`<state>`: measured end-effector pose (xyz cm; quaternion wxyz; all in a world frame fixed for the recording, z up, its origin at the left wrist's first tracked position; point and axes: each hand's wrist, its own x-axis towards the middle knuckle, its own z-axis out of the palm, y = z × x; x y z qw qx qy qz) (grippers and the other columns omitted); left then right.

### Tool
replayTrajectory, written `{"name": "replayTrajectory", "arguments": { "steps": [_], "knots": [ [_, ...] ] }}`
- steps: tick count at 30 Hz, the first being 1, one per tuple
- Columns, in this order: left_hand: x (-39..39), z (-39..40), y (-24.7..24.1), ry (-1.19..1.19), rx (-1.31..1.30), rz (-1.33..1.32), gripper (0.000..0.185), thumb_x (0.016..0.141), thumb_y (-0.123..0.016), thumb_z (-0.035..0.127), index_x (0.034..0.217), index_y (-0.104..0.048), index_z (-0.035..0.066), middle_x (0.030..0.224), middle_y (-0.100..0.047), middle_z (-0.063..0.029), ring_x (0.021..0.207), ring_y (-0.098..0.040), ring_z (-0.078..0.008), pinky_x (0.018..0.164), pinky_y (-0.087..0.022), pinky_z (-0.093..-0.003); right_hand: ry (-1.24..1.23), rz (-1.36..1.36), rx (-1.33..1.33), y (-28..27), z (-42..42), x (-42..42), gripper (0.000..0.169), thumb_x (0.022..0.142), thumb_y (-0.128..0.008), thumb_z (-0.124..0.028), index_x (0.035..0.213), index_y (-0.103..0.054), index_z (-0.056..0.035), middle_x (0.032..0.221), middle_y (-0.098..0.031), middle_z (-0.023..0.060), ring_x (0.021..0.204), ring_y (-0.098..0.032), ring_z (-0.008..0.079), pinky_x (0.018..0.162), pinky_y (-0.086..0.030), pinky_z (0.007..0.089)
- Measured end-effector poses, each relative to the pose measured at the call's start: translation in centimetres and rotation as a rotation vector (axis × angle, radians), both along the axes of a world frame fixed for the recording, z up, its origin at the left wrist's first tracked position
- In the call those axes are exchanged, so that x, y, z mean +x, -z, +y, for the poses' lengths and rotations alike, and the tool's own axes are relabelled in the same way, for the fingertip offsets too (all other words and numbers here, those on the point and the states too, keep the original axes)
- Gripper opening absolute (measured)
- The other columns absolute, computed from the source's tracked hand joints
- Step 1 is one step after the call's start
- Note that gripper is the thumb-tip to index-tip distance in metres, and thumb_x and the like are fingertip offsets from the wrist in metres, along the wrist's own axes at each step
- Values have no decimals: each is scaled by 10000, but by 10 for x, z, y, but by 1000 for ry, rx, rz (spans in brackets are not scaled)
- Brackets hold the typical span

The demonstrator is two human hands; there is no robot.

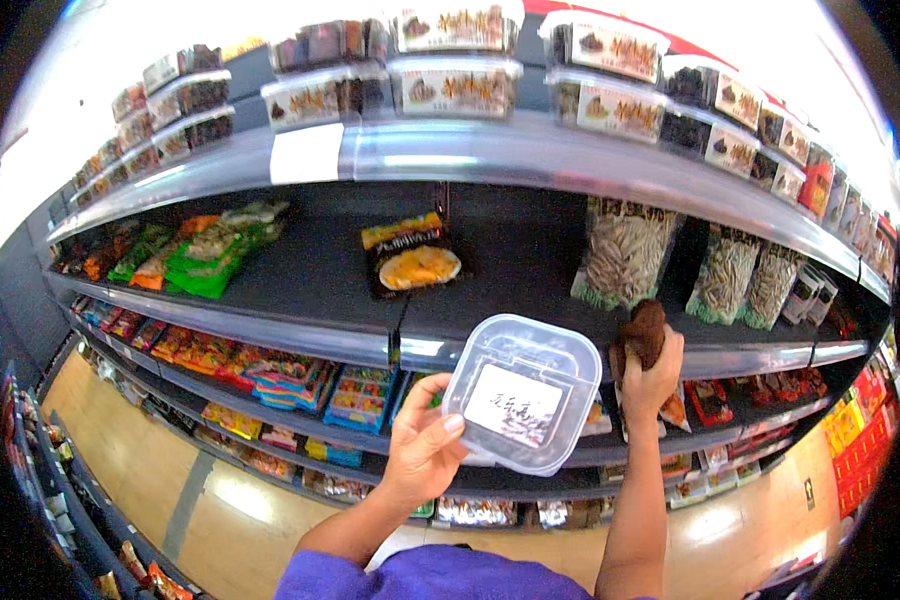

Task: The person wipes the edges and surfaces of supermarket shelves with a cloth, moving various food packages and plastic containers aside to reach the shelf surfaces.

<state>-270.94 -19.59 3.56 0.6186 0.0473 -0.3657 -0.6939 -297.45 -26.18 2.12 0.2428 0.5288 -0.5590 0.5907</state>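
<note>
My left hand (429, 442) grips a transparent plastic box (523, 457) by its left edge, thumb on top. A white label with handwriting and a dark smudged picture (516, 405) shows on the box. The box is tilted toward me, in front of the shelf edge. In my right hand (652, 375) is a dark brown, blurred object (648, 330), perhaps a bunched cloth. It is at the front edge of the middle shelf, just below a tall bag of pale dried fish (622, 251).
Before me is the dark middle shelf (315, 277), holding a black-and-yellow food packet (420, 266), green bags (210, 255) and more dried-fish bags (727, 274). Labelled plastic tubs (454, 88) are stacked above. Lower shelves hold colourful snack packets (289, 379). Red boxes (862, 465) stand at right.
</note>
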Motion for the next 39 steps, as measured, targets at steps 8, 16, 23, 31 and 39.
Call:
{"name": "replayTrajectory", "arguments": {
  "steps": [8, 16, 23, 31, 39],
  "knots": [
    [37, 7, -126, -354, -370, 32, 410, 789, -558, 152, 1133, -390, 4, 1102, -499, -143, 1009, -522, -271, 848, -460, -433, -5, -14, -25, -2, 5, 1, 492, 618, -663, -37, 1055, -438, -7, 948, -464, 173, 890, -459, 382, 754, -384, 422],
    [41, -36, -283, -469, -676, -99, 297, 847, -484, 118, 1053, -390, -73, 999, -470, -188, 965, -507, -322, 734, -526, -491, -11, -7, -3, -1, 5, 2, 482, 613, -639, -36, 1052, -444, 1, 964, -461, 174, 905, -456, 377, 758, -388, 422],
    [11, -96, -350, -721, -470, -342, 490, 832, -532, 182, 1186, -268, -31, 1136, -310, -325, 1025, -430, -442, 728, -516, -545, -21, -24, 3, -2, 5, 5, 488, 602, -634, -49, 1051, -448, -1, 966, -461, 163, 910, -454, 365, 748, -401, 419],
    [12, -138, -367, -839, -272, -704, 539, 815, -520, 358, 1186, -342, 10, 1164, -307, -352, 926, -506, -364, 630, -553, -376, 0, -6, -4, -1, 6, 3, 479, 598, -604, -47, 1049, -450, 5, 957, -461, 163, 897, -457, 365, 740, -405, 418],
    [21, -143, -366, -1201, -433, -1183, 497, 780, -438, 444, 1016, -505, 12, 898, -553, -258, 542, -578, -207, 473, -466, -285, -15, -3, -14, 3, 3, 1, 506, 569, -605, -48, 1048, -450, 4, 950, -461, 165, 893, -459, 369, 743, -403, 423]
  ]
}}
